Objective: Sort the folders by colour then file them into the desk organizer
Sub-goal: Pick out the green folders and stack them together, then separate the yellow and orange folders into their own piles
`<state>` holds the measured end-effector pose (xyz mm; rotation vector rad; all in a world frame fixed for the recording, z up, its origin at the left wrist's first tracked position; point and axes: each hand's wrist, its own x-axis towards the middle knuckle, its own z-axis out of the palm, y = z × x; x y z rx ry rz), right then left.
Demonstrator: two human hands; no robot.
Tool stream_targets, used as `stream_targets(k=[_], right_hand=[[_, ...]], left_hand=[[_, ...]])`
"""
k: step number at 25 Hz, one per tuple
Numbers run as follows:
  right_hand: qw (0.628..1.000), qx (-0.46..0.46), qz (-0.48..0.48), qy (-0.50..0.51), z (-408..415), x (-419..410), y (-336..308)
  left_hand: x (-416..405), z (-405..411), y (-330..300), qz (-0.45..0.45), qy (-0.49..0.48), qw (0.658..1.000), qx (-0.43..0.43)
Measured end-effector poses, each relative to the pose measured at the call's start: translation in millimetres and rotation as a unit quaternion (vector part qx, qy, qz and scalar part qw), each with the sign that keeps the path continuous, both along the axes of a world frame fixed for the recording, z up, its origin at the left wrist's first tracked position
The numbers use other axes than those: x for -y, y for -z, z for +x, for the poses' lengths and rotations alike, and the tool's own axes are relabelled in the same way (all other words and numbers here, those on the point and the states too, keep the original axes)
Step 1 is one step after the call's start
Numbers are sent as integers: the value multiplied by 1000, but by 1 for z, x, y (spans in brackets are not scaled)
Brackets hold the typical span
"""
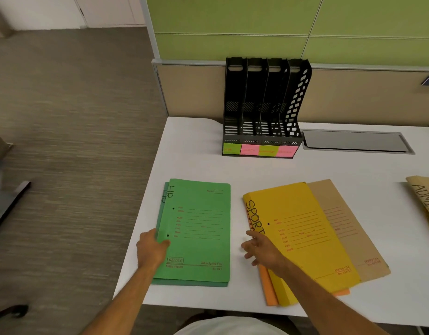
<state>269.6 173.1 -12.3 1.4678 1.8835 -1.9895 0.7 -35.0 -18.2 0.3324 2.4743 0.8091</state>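
Observation:
Two green folders marked "HR" lie stacked near the desk's left front edge. My left hand grips their left edge, thumb on top. To the right lies a fanned pile: a yellow folder marked "SPORT" on top, an orange folder under it, a brown folder sticking out to the right. My right hand hovers with spread fingers over the yellow folder's left edge, holding nothing. The black desk organizer with several slots and coloured labels stands at the back, slots bare.
The white desk ends just left of the green folders, with carpet floor beyond. A grey cable hatch lies right of the organizer. Another brown folder marked "ADMIN" lies at the right edge. A green partition stands behind.

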Motion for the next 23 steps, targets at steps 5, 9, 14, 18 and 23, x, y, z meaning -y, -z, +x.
stream_targets(k=[5, 9, 14, 18, 23], right_hand=[[997, 5, 66, 34, 27, -11, -4], [997, 17, 61, 51, 64, -21, -11], [990, 22, 106, 88, 124, -56, -18], [979, 71, 179, 67, 180, -88, -14], [969, 113, 218, 32, 238, -129, -6]], left_hand=[[-37, 38, -10, 53, 50, 997, 13], [-68, 73, -15, 82, 81, 993, 28], [-102, 125, -9, 81, 125, 986, 72], [-123, 174, -8, 88, 131, 983, 91], [-146, 241, -7, 89, 111, 985, 98]])
